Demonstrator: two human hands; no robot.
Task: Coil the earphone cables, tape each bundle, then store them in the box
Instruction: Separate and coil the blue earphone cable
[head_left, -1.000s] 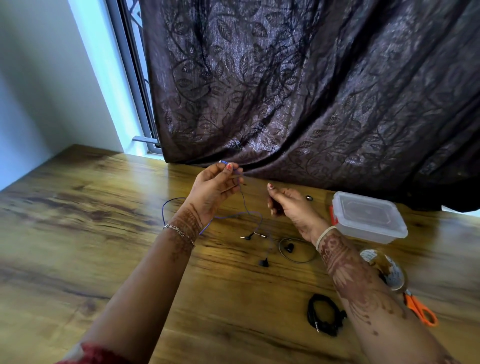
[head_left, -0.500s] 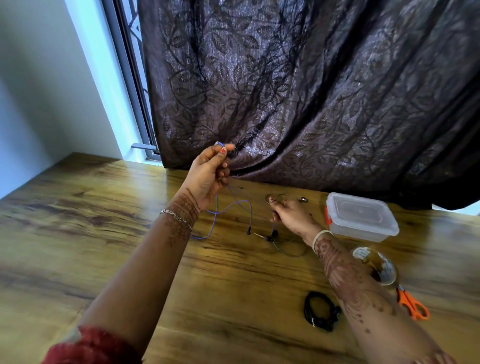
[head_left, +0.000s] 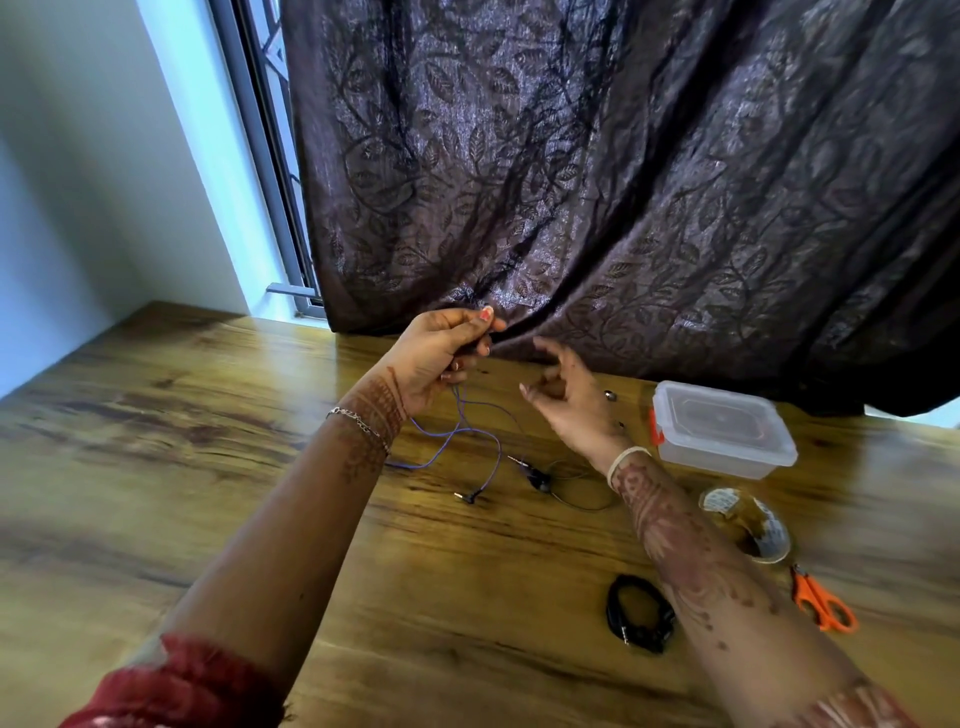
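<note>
Gripping the upper end of a purple earphone cable (head_left: 451, 435), the left hand (head_left: 441, 353) is held above the table (head_left: 182, 467) at the middle of the frame, thumb pressed over curled fingers. From that fist the cable hangs down and trails in loose loops on the wood, its plug (head_left: 465, 497) lying lower, near the centre. The right hand (head_left: 574, 402) hovers just right of the left, apart from it, fingers loosely bent and blurred; whether it pinches a thin wire cannot be told.

Below the right wrist lies a black earphone (head_left: 540, 480) with a thin dark wire looping beside it. A coiled black bundle (head_left: 641, 618) rests at lower right, partly under the right forearm. The clear plastic box (head_left: 722, 431), lid on, stands at the right of the frame, close to the dark curtain (head_left: 623, 182). Below the box lies a roll of clear tape (head_left: 763, 530), and below that, orange-handled scissors (head_left: 823, 605).
</note>
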